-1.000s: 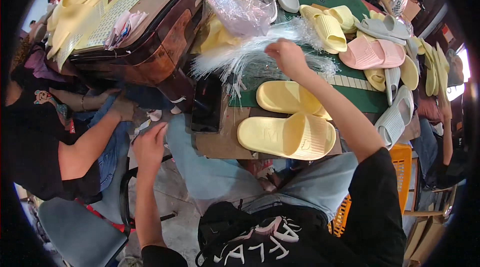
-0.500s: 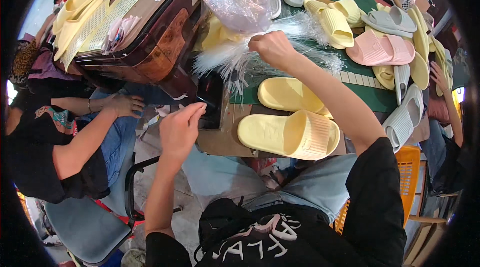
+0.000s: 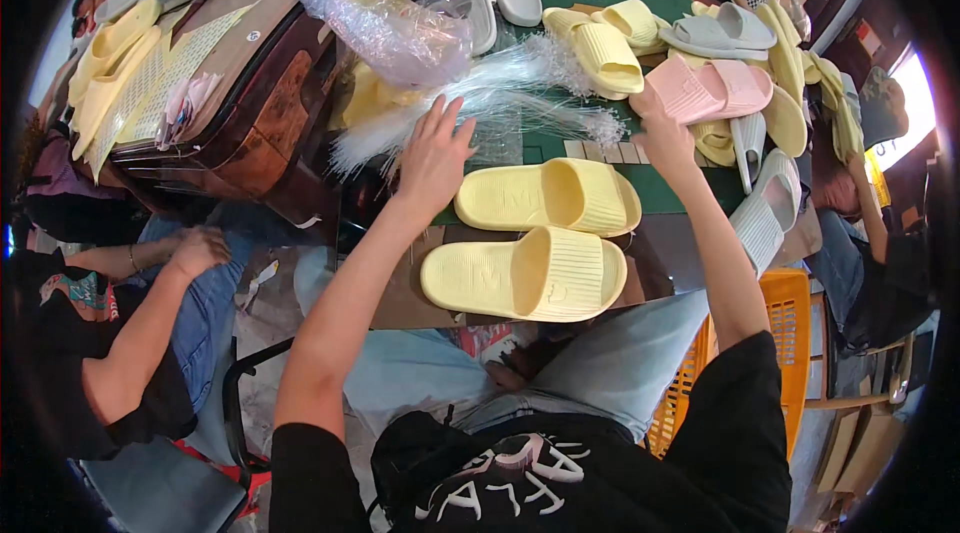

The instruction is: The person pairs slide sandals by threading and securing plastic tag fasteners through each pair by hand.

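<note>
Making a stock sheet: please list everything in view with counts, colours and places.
Table surface: one, green, centre
Desk: one, brown, left
Near slippers: two, yellow, side by side, near edge
Far slippers: several, yellow, upper right and desk
Grey slippers: several, grey, top and right
Pink slipper: at least one, pink, right of centre
Strands: one bundle, clear-white, centre
Plastic bag: one, clear, beyond the strands
Sheets: some, pale yellow, on desk
Crate: at least one, orange, lower right
Chair: at least one, grey, lower left
Other people: several, mixed clothing, around
Left hand: one, bare, by the strands
Right hand: one, bare, at the pink slipper
</note>
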The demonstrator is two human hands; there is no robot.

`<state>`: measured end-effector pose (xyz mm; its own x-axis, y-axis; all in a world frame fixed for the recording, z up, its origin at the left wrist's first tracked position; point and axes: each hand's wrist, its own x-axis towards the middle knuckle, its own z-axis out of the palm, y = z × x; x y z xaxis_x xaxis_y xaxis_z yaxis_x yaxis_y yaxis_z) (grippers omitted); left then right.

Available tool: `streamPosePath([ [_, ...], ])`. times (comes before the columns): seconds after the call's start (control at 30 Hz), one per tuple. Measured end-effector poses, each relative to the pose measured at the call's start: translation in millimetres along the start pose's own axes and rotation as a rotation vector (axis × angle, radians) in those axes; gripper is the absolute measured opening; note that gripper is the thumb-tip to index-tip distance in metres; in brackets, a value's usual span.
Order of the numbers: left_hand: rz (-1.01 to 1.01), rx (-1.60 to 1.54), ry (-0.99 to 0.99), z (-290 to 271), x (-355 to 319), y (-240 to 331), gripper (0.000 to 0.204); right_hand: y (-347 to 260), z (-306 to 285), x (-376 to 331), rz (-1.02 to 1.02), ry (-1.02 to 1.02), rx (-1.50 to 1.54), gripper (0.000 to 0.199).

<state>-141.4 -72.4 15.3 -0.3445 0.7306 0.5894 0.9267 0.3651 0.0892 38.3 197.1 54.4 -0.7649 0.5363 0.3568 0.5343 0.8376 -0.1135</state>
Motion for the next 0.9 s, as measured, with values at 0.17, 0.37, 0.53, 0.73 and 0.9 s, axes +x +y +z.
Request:
streamPosePath([
  [0.17, -0.069, 0.04, -0.28, 53, 16, -13, 0.043, 39, 6, -12, 0.001, -0.159, 0.149, 0.01],
  [0.37, -0.091, 0.023, -0.265, 57, 16, -17, 0.041, 69, -102, -11, 0.12, 0.389, 0.643, 0.015],
  [0.53, -0.119, -0.047, -0.301, 36, 16, -17, 0.04, 110, -217, -69, -0.299, 1.082, 0.513, 0.027],
  [0.73, -0.359, -0.384, 0.333, -128, -7, 51, 0.033, -72, -186, -138, -0.179, -0.072, 0.831, 0.012],
  [0.9, -0.257, -0.25, 0.415, -225, -105, 70, 0.028, -207, -108, -156, -0.762, -0.62, 0.8, 0.008],
])
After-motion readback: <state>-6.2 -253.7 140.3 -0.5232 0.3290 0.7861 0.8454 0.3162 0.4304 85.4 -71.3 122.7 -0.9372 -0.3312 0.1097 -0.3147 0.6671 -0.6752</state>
